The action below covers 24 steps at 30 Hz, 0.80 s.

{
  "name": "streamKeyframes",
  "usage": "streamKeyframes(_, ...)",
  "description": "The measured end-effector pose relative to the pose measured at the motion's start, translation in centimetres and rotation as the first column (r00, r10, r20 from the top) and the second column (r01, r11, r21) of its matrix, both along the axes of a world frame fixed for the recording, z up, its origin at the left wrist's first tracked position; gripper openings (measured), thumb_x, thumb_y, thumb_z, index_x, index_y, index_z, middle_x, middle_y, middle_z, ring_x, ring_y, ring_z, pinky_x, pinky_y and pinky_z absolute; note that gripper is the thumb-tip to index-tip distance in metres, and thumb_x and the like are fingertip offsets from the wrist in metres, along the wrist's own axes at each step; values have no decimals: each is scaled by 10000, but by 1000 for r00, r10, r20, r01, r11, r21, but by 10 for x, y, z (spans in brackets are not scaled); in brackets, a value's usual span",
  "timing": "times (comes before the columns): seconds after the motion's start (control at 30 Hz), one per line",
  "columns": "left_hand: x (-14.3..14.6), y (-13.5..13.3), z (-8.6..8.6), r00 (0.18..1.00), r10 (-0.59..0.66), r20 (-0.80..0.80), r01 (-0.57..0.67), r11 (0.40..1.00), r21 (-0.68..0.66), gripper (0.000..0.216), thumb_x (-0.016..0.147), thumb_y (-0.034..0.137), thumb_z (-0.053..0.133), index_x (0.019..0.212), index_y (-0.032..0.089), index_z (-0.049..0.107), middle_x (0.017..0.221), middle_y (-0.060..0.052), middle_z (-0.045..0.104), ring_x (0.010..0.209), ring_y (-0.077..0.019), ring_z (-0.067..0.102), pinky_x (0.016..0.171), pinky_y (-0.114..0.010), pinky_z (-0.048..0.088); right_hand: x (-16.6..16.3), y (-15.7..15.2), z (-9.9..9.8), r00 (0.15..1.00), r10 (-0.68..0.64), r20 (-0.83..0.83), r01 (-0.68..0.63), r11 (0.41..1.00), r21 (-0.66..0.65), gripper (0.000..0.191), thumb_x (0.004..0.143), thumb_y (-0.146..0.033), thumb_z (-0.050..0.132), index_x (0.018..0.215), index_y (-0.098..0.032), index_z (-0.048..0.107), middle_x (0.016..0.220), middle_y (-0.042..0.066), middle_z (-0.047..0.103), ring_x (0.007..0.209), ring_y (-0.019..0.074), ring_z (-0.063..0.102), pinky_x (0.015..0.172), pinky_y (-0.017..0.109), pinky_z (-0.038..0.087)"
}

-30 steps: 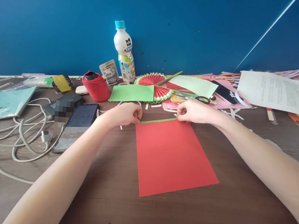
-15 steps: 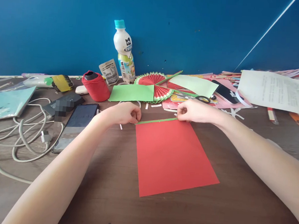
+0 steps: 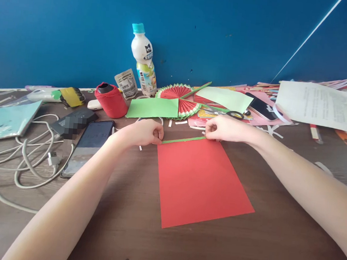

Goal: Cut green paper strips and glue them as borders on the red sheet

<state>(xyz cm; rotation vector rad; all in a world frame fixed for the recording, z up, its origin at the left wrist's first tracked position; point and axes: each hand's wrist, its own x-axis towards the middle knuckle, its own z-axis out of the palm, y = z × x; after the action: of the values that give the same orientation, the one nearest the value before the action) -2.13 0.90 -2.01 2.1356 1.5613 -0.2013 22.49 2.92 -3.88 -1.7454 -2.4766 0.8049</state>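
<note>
A red paper sheet (image 3: 201, 181) lies flat on the brown table (image 3: 123, 222) in front of me. Along its far edge runs a thin green paper strip (image 3: 183, 139). My left hand (image 3: 144, 132) pinches the strip's left end, fingers closed. My right hand (image 3: 226, 129) pinches the strip's right end at the sheet's far right corner, fingers closed too. Both hands rest low on the table. Just behind them lie a green sheet (image 3: 153, 107) and a folded red-and-green paper fan (image 3: 180, 98).
A drink bottle (image 3: 143, 60), a red pouch (image 3: 111, 99) and a snack packet (image 3: 126, 84) stand at the back. Left: two phones (image 3: 88, 145), white cables (image 3: 21, 161), a light blue folder (image 3: 6, 119). Right: tape roll (image 3: 234, 115), coloured paper scraps, a printed white sheet (image 3: 323, 106).
Almost nothing differs. My left hand shifted slightly along the green strip's left end; my right hand and the red sheet stayed put.
</note>
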Motion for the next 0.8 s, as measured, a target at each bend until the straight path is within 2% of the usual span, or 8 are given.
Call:
streamKeyframes(0.13, -2, 2, -4, 1000, -5, 24, 5, 1000, 9, 143, 645, 283, 554, 766, 206, 553, 742, 15, 589, 629, -131, 528, 506, -228, 379, 3, 2, -2, 999, 13, -30, -14, 999, -28, 97, 654, -284, 527, 608, -200, 543, 636, -12, 592, 557, 118, 506, 497, 244, 360)
streamKeyframes(0.3, 0, -2, -4, 1000, -18, 9, 18, 1000, 13, 182, 668, 222, 504, 841, 223, 559, 777, 12, 608, 605, -139, 549, 477, -234, 391, 4, 5, -7, 999, 18, -48, -20, 999, -28, 309, 691, -485, 553, 593, -193, 524, 626, 3, 599, 557, 126, 532, 493, 246, 359)
streamKeyframes(0.4, 11, -10, -5, 994, -111, -1, 109, 976, 189, 214, 670, 142, 462, 822, 212, 595, 866, -11, 627, 762, -174, 583, 633, -265, 452, 3, 5, -7, 999, 32, -31, -32, 999, -1, 338, 685, -511, 562, 581, -193, 515, 614, 1, 593, 549, 122, 516, 479, 243, 331)
streamKeyframes(0.47, 23, -17, -10, 984, -173, 46, 153, 946, 287, 311, 697, 86, 392, 896, 200, 603, 954, -33, 625, 890, -187, 582, 759, -287, 464, 2, 5, -6, 999, 36, -29, -36, 999, 1, 318, 683, -492, 570, 583, -194, 520, 608, -3, 590, 545, 120, 506, 480, 243, 324)
streamKeyframes(0.53, 37, -25, -18, 977, -199, 81, 150, 901, 407, 395, 729, 71, 357, 1043, 162, 579, 1113, -79, 585, 1073, -203, 527, 911, -317, 423, 1, 5, -5, 999, 34, -26, -33, 999, 3, 302, 678, -476, 578, 584, -194, 525, 596, -6, 584, 537, 117, 496, 483, 245, 323)
streamKeyframes(0.63, 53, -36, -35, 961, -263, 88, 190, 855, 483, 502, 810, 101, 295, 1301, 94, 402, 1383, -120, 413, 1290, -198, 351, 1066, -337, 293, 1, 3, -3, 1000, 23, -18, -23, 1000, 19, 293, 674, -462, 579, 572, -195, 514, 568, -10, 571, 525, 117, 485, 488, 247, 326)
streamKeyframes(0.7, 60, -41, -46, 970, -238, 48, 188, 861, 472, 524, 861, 169, 265, 1368, 41, 293, 1464, -140, 288, 1372, -218, 193, 1108, -375, 223, 1, 3, -3, 999, 17, -29, -17, 1000, 19, 292, 678, -457, 572, 569, -194, 504, 566, -10, 573, 527, 118, 495, 495, 245, 337)
streamKeyframes(0.8, 62, -44, -57, 985, -166, -50, 170, 878, 448, 568, 894, 281, 239, 1398, 19, 229, 1493, -141, 202, 1389, -258, 95, 1118, -426, 181, 1, 2, -3, 998, 10, -61, -10, 1000, 6, 297, 683, -456, 570, 571, -189, 501, 581, -4, 579, 534, 116, 512, 500, 236, 351)
